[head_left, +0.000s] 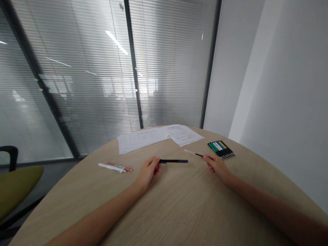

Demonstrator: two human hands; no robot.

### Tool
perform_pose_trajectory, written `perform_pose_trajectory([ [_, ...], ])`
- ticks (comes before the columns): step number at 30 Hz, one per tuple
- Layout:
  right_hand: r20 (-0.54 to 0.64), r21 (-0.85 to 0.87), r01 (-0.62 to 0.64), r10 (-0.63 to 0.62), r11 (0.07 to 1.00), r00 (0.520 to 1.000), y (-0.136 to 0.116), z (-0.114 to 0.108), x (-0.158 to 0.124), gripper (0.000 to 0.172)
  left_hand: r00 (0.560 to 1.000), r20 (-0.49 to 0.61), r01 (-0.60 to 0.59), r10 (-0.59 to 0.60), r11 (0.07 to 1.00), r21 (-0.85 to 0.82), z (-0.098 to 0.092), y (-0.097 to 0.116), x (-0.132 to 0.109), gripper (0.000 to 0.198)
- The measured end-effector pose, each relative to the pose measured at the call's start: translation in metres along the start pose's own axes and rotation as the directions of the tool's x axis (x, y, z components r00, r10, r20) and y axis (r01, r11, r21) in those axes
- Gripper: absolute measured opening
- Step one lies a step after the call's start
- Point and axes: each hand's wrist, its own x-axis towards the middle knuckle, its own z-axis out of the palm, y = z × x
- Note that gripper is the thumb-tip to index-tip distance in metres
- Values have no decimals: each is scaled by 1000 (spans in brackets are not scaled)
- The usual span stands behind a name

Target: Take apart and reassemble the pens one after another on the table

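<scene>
A black pen [174, 161] with a dark blue section toward its far end is gripped in the left hand [148, 172], its smooth barrel running out toward 3 o'clock from the closed fingers. A slim pen [193, 153], dark near the fingers and pale at its far end, is pinched in the right hand [216, 166] and angled toward 10 o'clock, so that the two pens are directed toward each other, with a narrow gap left between their ends. Both grips are closed on their pens, though whether either pen touches the surface below cannot be told. Both hands are held over a rounded tabletop [194, 205] of pale, fine-grained wood laminate. Just beyond the right hand, at about 1 o'clock, a neat row of pens [221, 149] with green, white, blue, yellow and black barrels is laid side by side. Two overlapping printed paper sheets [143, 140] are spread near the far edge at 12 o'clock, and a white and pink pair of slender tubes [115, 167] lies at 10 o'clock, beside the left hand. Behind the tabletop, a glass partition [77, 85] fitted with horizontal blinds is seen, with a white wall [282, 85] at 2 o'clock and an olive-seated chair [17, 188] at 9 o'clock.
</scene>
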Motion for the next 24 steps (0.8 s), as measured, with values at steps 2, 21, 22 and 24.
perform_pose_trajectory([
  [2,6,10,-6,5,1000,1000,-2,0,-1,27,987,152,-58,44,994,91,3,4,-4,34],
  [21,55,-136,76,-69,988,996,-2,1,0,35,638,698,-697,325,629,344,9,-4,-10,10],
  [22,62,-141,84,-76,986,995,-1,1,0,35,641,695,-695,327,631,345,9,-5,-10,10],
  [24,72,-155,89,-79,984,994,0,1,0,35,651,685,-687,327,637,349,9,-5,-10,10],
])
